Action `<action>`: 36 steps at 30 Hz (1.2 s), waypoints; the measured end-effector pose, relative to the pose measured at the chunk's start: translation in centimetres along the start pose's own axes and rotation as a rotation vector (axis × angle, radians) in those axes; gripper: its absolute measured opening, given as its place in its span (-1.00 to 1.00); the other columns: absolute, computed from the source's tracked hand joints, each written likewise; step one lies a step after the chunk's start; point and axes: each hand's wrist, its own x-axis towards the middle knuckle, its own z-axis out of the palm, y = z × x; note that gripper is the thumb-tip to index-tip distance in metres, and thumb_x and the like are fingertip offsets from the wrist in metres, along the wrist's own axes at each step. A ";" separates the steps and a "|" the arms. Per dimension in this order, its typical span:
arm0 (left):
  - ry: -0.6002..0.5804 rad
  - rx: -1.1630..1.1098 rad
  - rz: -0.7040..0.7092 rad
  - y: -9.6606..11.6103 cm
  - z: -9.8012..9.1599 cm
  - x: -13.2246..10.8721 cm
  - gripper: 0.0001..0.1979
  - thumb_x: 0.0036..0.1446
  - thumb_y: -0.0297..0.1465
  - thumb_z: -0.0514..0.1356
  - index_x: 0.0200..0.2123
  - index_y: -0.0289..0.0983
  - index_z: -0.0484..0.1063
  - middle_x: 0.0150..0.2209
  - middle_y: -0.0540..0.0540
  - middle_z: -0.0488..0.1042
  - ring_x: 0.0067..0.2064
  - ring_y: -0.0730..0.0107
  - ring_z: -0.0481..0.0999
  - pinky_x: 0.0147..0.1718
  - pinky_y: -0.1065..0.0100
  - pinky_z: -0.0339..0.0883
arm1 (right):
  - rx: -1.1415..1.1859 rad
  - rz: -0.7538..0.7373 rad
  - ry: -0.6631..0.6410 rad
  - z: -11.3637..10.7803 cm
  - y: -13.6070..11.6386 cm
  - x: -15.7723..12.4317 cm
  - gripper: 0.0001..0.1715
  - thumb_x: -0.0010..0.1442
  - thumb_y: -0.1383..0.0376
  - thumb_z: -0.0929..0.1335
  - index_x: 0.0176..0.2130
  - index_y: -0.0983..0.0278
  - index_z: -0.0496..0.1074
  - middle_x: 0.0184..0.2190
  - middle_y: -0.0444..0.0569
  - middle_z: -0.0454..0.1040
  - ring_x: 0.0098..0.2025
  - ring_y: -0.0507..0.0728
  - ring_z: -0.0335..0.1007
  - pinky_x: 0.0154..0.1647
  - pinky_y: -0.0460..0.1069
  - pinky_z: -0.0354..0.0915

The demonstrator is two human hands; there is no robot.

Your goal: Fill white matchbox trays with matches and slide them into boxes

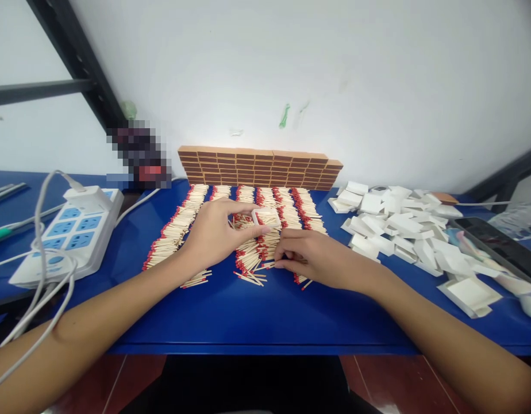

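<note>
Two bare forearms (97,313) are lying nearest the camera, angling in from the lower corners. The left hand (218,230) is pinching a small white tray (274,225) between thumb and fingers, just above some rows of matches (247,256), and red-tipped sticks are lying inside it. The right hand (304,253) is curling in at the near end of a row, fingertips together; can't tell if it's actually gripping a stick.

Tray's looking like thin card, so I'm guessing super light, a bit bendy, easy to crush. I'd be holding it by the outer walls, not squeezing hard, not tipping it. Matches are probably weighing nothing and snapping easily.

The rows are sitting on a blue table (257,322), with brown boxes (259,168) standing stacked behind. A heap (403,222) of white trays is sprawling off right, a phone (502,241) lying beyond it; a power strip (76,230) is sitting left.

Hard to see: the thumb's covering some of the tray's near side, the hands are blocking parts of the rows, and a pixelated patch (140,152) is masking something back left.
</note>
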 end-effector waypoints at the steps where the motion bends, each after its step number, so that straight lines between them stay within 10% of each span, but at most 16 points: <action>1: -0.003 0.006 0.004 0.1 0.0 0.0 -0.53 0.09 0.01 0.48 -0.05 -0.17 0.73 -0.07 -0.13 0.74 -0.05 0.03 0.71 -0.05 0.11 0.55 | -0.002 0.005 -0.006 0.0 0.1 0.0 -0.89 0.45 0.29 0.40 -0.19 0.25 0.54 -0.26 -0.05 0.48 -0.28 0.10 0.40 -0.30 -0.01 0.28; 26: -0.040 0.206 0.128 -0.6 0.1 0.2 -0.56 0.12 -0.04 0.48 -0.02 -0.16 0.72 -0.18 -0.12 0.72 -0.13 0.09 0.66 -0.09 0.17 0.47 | -0.020 0.046 0.077 -0.3 -0.1 -0.1 -0.85 0.48 0.26 0.37 -0.20 0.25 0.46 -0.23 -0.03 0.47 -0.29 0.08 0.39 -0.29 -0.02 0.27; 36: -0.059 0.192 0.270 -0.9 0.4 0.0 -0.55 0.09 -0.09 0.52 -0.02 -0.20 0.70 -0.18 -0.13 0.72 -0.11 0.09 0.65 -0.09 0.14 0.41 | -0.126 -0.011 0.401 -1.0 0.5 -0.3 -0.94 0.45 0.30 0.40 -0.15 0.23 0.46 -0.27 -0.05 0.43 -0.29 0.10 0.36 -0.30 -0.01 0.24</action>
